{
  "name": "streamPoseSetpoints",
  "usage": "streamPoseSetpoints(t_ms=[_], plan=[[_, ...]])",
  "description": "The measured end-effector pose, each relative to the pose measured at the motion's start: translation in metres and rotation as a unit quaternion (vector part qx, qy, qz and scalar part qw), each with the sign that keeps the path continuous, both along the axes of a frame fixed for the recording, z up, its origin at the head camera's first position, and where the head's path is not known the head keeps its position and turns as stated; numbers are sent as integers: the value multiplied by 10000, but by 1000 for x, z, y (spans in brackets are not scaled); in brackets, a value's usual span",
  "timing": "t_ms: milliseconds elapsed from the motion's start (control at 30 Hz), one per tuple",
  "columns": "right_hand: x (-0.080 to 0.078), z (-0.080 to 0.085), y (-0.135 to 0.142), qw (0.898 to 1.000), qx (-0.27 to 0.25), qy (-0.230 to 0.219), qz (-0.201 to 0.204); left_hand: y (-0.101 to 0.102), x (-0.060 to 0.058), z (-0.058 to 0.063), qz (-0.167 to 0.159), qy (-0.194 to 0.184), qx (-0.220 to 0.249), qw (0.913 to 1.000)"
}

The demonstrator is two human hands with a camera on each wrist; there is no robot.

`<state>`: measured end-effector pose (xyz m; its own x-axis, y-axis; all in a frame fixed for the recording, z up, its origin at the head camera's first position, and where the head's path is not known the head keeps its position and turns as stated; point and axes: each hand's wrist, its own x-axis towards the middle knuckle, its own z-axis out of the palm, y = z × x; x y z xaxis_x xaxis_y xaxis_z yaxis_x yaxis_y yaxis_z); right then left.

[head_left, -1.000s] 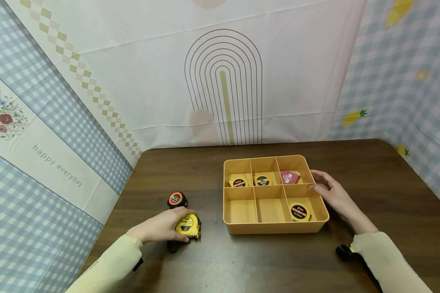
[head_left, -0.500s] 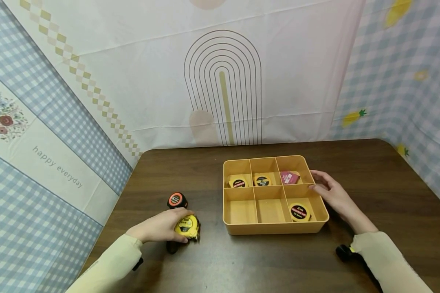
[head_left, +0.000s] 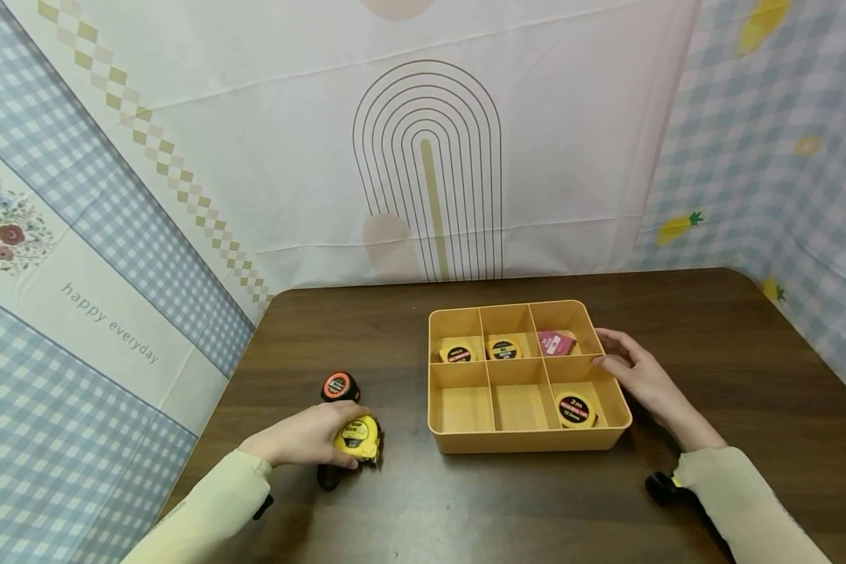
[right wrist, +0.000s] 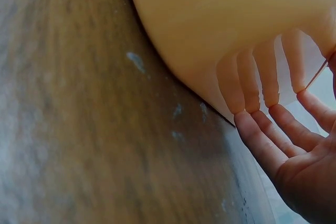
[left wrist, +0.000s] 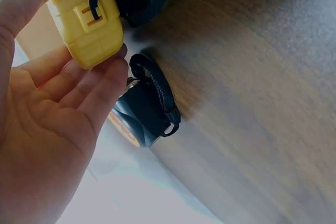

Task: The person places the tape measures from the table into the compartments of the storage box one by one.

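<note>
My left hand (head_left: 303, 439) holds a yellow tape measure (head_left: 358, 437) between thumb and fingers, left of the box. In the left wrist view its yellow case (left wrist: 94, 30) shows a white label and a thin black cord. Just beyond that hand stands a black tape measure (head_left: 340, 385) with an orange face; its strap (left wrist: 157, 82) loops over the wood. My right hand (head_left: 641, 376) grips the right wall of a tan six-compartment box (head_left: 529, 440), thumb at the rim and fingertips against the outside (right wrist: 231, 66).
Yellow tape measures lie in the box's back left (head_left: 458, 352), back middle (head_left: 504, 348) and front right (head_left: 576, 410) compartments. A pink tape measure (head_left: 555, 342) sits back right. A black strap (head_left: 329, 476) lies below my left hand. Patterned cloth (head_left: 289, 157) hangs behind the dark table (head_left: 507, 509).
The yellow tape measure and my left hand have shifted very slightly leftward and down in the head view. My right hand keeps its place on the box.
</note>
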<state>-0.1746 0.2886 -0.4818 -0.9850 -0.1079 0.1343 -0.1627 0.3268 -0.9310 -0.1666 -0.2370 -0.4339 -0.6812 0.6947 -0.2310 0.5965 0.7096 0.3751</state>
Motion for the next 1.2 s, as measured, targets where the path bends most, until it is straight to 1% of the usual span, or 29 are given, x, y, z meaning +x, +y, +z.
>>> streamPoseSetpoints(t_ms=[300,433,667,833,1067,1200], plan=[[0,-2,0,10000,-21,33,8,-2,-1,8,-24,125,23,9999],[1,-1,0,10000,-2,7,1,-4,-2,14,-23,167,16,9999],[0,1,0,9999,65,-73,-29,-4,-5,23,65,115,-75,9999],[-1,2,0,9996,174,-183,-85,-5,-8,30,-45,242,31,9997],[0,3,0,9995,182,-248,-46,-9,-12,40,60,313,23,9995],[1,2,0,9996,166,-223,-40,-11,-14,47,31,375,60,9993]])
